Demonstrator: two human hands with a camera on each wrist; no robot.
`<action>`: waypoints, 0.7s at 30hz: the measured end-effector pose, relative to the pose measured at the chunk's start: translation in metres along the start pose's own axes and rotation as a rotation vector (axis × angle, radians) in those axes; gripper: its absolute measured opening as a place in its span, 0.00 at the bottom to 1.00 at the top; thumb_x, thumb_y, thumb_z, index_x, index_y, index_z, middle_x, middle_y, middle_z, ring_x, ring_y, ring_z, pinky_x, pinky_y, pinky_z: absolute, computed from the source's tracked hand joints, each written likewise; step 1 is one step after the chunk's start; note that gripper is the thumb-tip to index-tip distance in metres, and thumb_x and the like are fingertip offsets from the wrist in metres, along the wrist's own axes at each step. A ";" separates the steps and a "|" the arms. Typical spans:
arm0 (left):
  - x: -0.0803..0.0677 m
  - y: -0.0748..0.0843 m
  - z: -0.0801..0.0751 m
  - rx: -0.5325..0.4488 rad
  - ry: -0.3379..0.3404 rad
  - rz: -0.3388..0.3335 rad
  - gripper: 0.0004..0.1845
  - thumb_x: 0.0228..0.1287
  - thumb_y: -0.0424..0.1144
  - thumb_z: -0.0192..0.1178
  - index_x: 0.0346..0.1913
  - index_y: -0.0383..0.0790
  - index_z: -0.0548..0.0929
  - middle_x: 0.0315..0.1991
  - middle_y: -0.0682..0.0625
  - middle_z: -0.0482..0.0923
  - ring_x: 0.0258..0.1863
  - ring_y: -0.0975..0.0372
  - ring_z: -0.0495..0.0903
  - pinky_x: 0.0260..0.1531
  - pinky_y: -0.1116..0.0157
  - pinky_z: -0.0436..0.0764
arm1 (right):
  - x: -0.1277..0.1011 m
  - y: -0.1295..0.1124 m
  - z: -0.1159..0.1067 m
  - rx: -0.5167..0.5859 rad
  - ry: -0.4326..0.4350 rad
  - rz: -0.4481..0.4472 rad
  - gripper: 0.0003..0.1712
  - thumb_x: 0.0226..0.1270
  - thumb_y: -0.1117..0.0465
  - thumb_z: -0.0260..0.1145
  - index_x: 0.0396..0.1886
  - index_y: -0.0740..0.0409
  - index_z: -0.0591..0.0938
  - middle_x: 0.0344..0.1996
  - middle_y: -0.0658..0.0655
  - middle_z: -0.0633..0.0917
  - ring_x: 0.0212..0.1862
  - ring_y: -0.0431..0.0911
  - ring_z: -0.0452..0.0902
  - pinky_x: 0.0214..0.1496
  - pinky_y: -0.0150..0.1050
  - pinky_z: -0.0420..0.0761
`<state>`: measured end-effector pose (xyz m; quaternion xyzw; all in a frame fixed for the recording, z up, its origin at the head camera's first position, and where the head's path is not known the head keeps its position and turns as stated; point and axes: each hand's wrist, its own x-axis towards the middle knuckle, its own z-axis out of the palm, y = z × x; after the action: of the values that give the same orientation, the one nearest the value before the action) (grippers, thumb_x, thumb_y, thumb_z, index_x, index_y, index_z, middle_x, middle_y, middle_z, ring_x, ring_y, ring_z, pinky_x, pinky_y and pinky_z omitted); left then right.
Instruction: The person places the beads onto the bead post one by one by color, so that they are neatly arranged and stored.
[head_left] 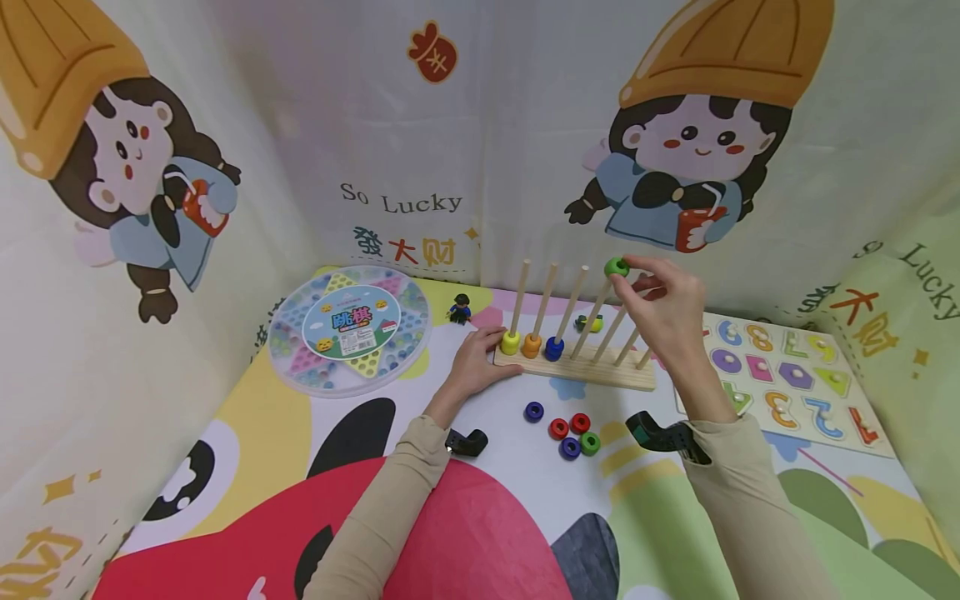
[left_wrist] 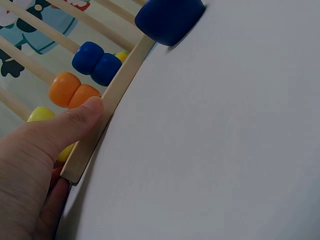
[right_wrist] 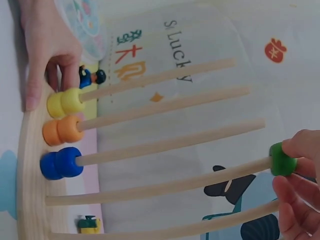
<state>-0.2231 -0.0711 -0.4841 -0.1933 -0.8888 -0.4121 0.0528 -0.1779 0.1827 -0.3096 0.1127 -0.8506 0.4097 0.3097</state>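
A desk (head_left: 247,417) covered in a bright cartoon cloth of red, yellow, green and white patches fills the lower part of the head view. Behind and to both sides hang cloth walls (head_left: 480,125) printed with cartoon girls and the words "So Lucky". Near the back of the desk stands a wooden peg rack (head_left: 573,367). The left hand (head_left: 472,362) rests at the rack's left end, its thumb (left_wrist: 75,122) pressed against the base, the grip loose and holding nothing. The right hand (head_left: 663,312) pinches a green ring (head_left: 617,267) between its fingertips at the top of the fourth peg. Yellow (head_left: 511,342), orange (head_left: 532,344) and blue rings (head_left: 554,347) sit at the feet of the first three pegs. Loose rings (head_left: 570,433) lie on the desk just in front of the rack. A round marble game box (head_left: 348,329) lies toward the back left corner, a number puzzle board (head_left: 787,379) at the right edge.
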 end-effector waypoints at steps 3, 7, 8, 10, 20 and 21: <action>0.000 0.000 0.000 0.001 -0.004 -0.005 0.41 0.49 0.49 0.77 0.63 0.30 0.76 0.64 0.43 0.73 0.65 0.51 0.69 0.67 0.55 0.67 | 0.000 -0.001 0.000 -0.014 -0.009 -0.002 0.16 0.63 0.65 0.71 0.49 0.67 0.85 0.39 0.64 0.85 0.32 0.27 0.72 0.36 0.19 0.74; 0.001 0.000 0.001 0.007 -0.008 -0.014 0.41 0.50 0.49 0.77 0.64 0.31 0.76 0.64 0.44 0.73 0.65 0.52 0.69 0.67 0.56 0.67 | -0.005 -0.002 -0.003 0.001 -0.017 -0.018 0.16 0.63 0.65 0.71 0.50 0.67 0.85 0.43 0.63 0.85 0.35 0.23 0.73 0.38 0.21 0.76; 0.001 0.000 0.001 0.008 -0.009 -0.015 0.41 0.50 0.50 0.77 0.64 0.31 0.76 0.64 0.44 0.73 0.65 0.52 0.69 0.67 0.56 0.67 | -0.008 -0.002 -0.004 0.010 -0.021 -0.022 0.16 0.63 0.65 0.71 0.50 0.67 0.85 0.44 0.62 0.85 0.35 0.23 0.74 0.39 0.21 0.76; 0.002 0.000 0.002 0.009 -0.011 -0.015 0.41 0.50 0.50 0.77 0.64 0.31 0.76 0.64 0.44 0.73 0.65 0.52 0.69 0.67 0.56 0.67 | -0.014 -0.001 -0.007 0.033 -0.032 -0.025 0.16 0.63 0.66 0.71 0.49 0.67 0.85 0.44 0.62 0.85 0.37 0.24 0.75 0.41 0.22 0.76; 0.002 0.001 0.002 0.020 -0.013 -0.017 0.41 0.50 0.49 0.77 0.64 0.30 0.75 0.65 0.43 0.72 0.64 0.51 0.69 0.67 0.56 0.67 | -0.060 0.031 -0.006 0.108 -0.109 0.016 0.11 0.59 0.72 0.72 0.43 0.68 0.87 0.38 0.64 0.87 0.37 0.25 0.77 0.39 0.22 0.77; 0.001 0.001 0.002 0.019 -0.011 -0.021 0.41 0.50 0.49 0.77 0.64 0.30 0.76 0.65 0.43 0.72 0.64 0.51 0.69 0.67 0.55 0.66 | -0.066 0.034 -0.004 0.110 -0.123 0.026 0.11 0.59 0.72 0.72 0.43 0.68 0.86 0.38 0.64 0.87 0.37 0.25 0.77 0.40 0.22 0.77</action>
<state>-0.2240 -0.0690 -0.4841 -0.1858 -0.8950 -0.4031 0.0455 -0.1399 0.2036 -0.3696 0.1434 -0.8456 0.4522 0.2447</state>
